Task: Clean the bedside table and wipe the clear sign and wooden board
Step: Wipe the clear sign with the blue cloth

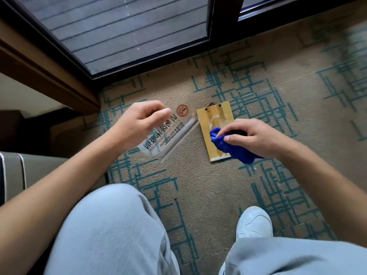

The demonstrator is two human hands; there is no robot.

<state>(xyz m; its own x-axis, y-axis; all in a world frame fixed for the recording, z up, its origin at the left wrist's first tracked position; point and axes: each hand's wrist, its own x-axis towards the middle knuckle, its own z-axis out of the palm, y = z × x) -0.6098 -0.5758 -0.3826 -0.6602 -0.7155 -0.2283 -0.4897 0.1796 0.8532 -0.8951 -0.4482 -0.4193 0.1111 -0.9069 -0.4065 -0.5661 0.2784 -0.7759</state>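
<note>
Left hand (143, 121): raised above the carpet, fingers curled, pinching the upper edge of the clear sign between thumb and fingertips.
Clear sign (168, 133): transparent plastic with black lettering and a red no-smoking symbol near its far end; held tilted and slanting from lower left to upper right, its far corner just beside the wooden board; blurred, so not clear whether any part touches the floor.
Right hand (252, 136): fingers curled round a bunched blue cloth, pressing it down onto the board.
Blue cloth (230, 147): crumpled in the right hand's grip, covering the lower right part of the board and spilling over its right edge.
Wooden board (213, 128): yellowish rectangle lying flat on the carpet, right of the sign; two dark fixings at its far edge, a pale streak down the middle.
Carpet (208, 187): beige with teal line pattern, carrying the board.
Legs (111, 231): light blue trousers at the bottom of the view, a white shoe (255, 223) on the carpet at right.
Window (123, 30): dark-framed glass at floor level beyond the board.
Furniture (12, 171): grey upholstered edge with white piping at far left.
</note>
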